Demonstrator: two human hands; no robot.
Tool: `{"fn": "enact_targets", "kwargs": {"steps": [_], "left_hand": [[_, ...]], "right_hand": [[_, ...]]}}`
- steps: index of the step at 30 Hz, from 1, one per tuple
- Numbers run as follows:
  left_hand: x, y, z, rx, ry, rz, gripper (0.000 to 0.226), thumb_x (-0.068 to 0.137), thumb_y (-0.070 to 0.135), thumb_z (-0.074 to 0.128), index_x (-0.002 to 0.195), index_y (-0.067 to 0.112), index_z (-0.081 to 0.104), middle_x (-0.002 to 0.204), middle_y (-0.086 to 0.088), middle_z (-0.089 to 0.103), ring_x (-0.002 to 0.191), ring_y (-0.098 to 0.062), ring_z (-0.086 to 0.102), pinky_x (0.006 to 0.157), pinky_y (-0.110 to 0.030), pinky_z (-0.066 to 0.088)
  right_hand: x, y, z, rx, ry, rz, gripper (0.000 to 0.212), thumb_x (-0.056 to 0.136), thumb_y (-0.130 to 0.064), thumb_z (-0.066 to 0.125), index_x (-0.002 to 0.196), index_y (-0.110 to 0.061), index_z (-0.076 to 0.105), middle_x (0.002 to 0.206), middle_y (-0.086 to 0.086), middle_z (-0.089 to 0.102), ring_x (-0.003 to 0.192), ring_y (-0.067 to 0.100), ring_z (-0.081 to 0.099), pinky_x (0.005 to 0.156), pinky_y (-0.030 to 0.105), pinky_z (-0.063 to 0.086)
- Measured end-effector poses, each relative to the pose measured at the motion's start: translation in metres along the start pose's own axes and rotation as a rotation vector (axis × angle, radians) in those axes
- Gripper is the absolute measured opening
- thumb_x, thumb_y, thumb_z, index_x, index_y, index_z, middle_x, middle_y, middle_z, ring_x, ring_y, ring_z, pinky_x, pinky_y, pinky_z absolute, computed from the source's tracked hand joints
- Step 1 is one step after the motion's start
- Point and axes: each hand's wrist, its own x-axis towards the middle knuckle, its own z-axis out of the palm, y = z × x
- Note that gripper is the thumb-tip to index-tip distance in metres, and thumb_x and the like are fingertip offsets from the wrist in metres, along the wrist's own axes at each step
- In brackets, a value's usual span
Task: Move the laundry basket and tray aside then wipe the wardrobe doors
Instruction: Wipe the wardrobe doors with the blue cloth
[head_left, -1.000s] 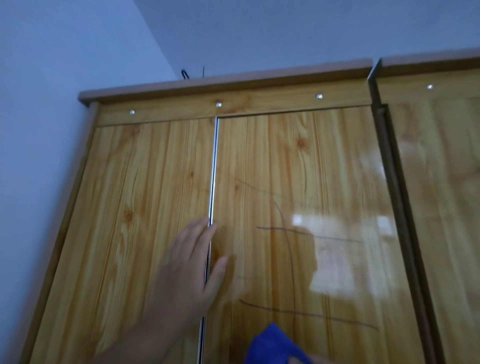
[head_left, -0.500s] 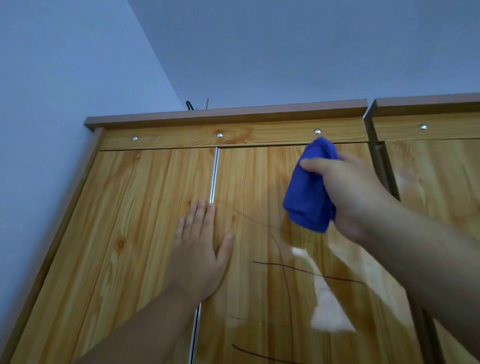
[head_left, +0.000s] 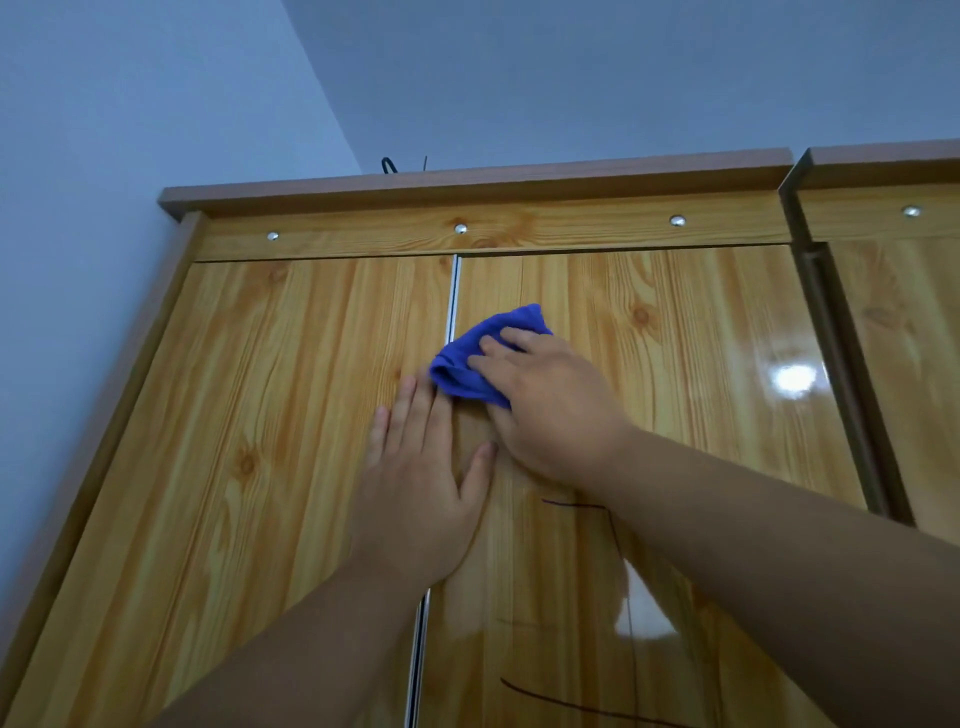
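the blue cloth (head_left: 488, 358) sits bunched at the centre of the frame, pressed against the upper part of the right wardrobe door (head_left: 675, 364), its left end reaching the pale metal strip (head_left: 453, 296) where the two doors meet. the right hand (head_left: 550, 410) comes in from the lower right and covers the cloth's right half; its fingers (head_left: 485, 361) are bent over the folds and close together, clamping the cloth to the wood, and the thumb is hidden. cloth shows above and to the left of those fingers. just below and left of it, the left hand (head_left: 421, 478) lies flat across the strip, its four fingers straight and side by side on the left wardrobe door (head_left: 260, 441), its thumb spread out on the right one; its fingertips almost reach the cloth's lower edge, and contact cannot be told. thin dark pen lines (head_left: 571, 503) run over the right door toward the lower right of the frame, plain strokes rather than letters. round silver studs (head_left: 460, 228) dot the top rail. a second wardrobe (head_left: 914, 338) stands at the right edge.
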Motion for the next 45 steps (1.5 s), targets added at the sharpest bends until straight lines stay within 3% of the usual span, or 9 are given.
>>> {"fn": "enact_targets", "kwargs": {"steps": [2, 4, 11, 17, 25, 33, 45], "left_hand": [[0.0, -0.001, 0.0, -0.017, 0.01, 0.0, 0.076, 0.104, 0.059, 0.021, 0.168, 0.019, 0.016, 0.176, 0.002, 0.011, 0.162, -0.008, -0.002, 0.133, -0.039, 0.005], [0.0, 0.0, 0.0, -0.033, 0.014, 0.002, 0.078, 0.102, 0.059, 0.022, 0.168, 0.018, 0.016, 0.176, 0.001, 0.01, 0.163, -0.009, 0.0, 0.133, -0.039, 0.005], [0.0, 0.003, -0.003, -0.034, 0.007, -0.017, 0.081, 0.1, 0.061, 0.024, 0.167, 0.016, 0.022, 0.176, -0.004, 0.016, 0.163, -0.017, 0.008, 0.132, -0.044, 0.009], [-0.001, 0.004, -0.005, 0.003, -0.008, -0.022, 0.08, 0.103, 0.064, 0.022, 0.168, 0.017, 0.014, 0.176, -0.004, 0.011, 0.163, -0.016, 0.004, 0.132, -0.045, 0.007], [0.001, 0.003, -0.002, -0.017, 0.019, -0.02, 0.079, 0.103, 0.062, 0.025, 0.166, 0.015, 0.018, 0.175, -0.009, 0.015, 0.163, -0.022, 0.008, 0.131, -0.047, 0.007], [-0.001, 0.004, -0.002, 0.02, 0.015, -0.021, 0.078, 0.105, 0.059, 0.023, 0.167, 0.013, 0.015, 0.176, -0.009, 0.011, 0.163, -0.022, 0.005, 0.132, -0.046, 0.006], [0.0, 0.003, 0.0, 0.022, 0.031, -0.013, 0.071, 0.108, 0.054, 0.021, 0.168, 0.016, 0.014, 0.176, -0.006, 0.011, 0.163, -0.019, 0.003, 0.133, -0.045, 0.006]], "right_hand": [[-0.015, 0.003, 0.005, 0.076, -0.057, -0.02, 0.053, 0.105, -0.034, 0.04, 0.157, -0.022, 0.036, 0.167, 0.0, 0.029, 0.157, 0.02, 0.015, 0.127, 0.035, 0.002], [-0.028, 0.007, 0.007, 0.102, -0.077, -0.045, 0.055, 0.106, -0.036, 0.038, 0.16, -0.023, 0.031, 0.169, -0.001, 0.022, 0.158, 0.018, 0.008, 0.127, 0.035, -0.004], [-0.085, 0.033, -0.002, 0.134, -0.067, -0.059, 0.051, 0.107, -0.034, 0.043, 0.157, -0.023, 0.04, 0.167, -0.003, 0.03, 0.157, 0.016, 0.015, 0.126, 0.031, -0.002], [-0.179, 0.081, -0.018, 0.213, -0.133, -0.003, 0.051, 0.104, -0.035, 0.041, 0.153, -0.021, 0.046, 0.163, -0.004, 0.035, 0.156, 0.014, 0.017, 0.129, 0.034, 0.005], [-0.257, 0.117, -0.036, 0.182, -0.162, 0.088, 0.048, 0.106, -0.037, 0.04, 0.15, -0.018, 0.047, 0.158, -0.002, 0.04, 0.153, 0.014, 0.026, 0.128, 0.027, 0.009], [-0.243, 0.107, -0.022, 0.183, -0.101, 0.095, 0.053, 0.103, -0.037, 0.036, 0.152, -0.017, 0.044, 0.161, -0.001, 0.038, 0.155, 0.014, 0.023, 0.129, 0.033, 0.011], [-0.138, 0.027, 0.014, 0.111, -0.089, -0.054, 0.054, 0.106, -0.037, 0.033, 0.158, -0.021, 0.036, 0.166, -0.002, 0.03, 0.157, 0.015, 0.014, 0.128, 0.034, 0.0]]}}
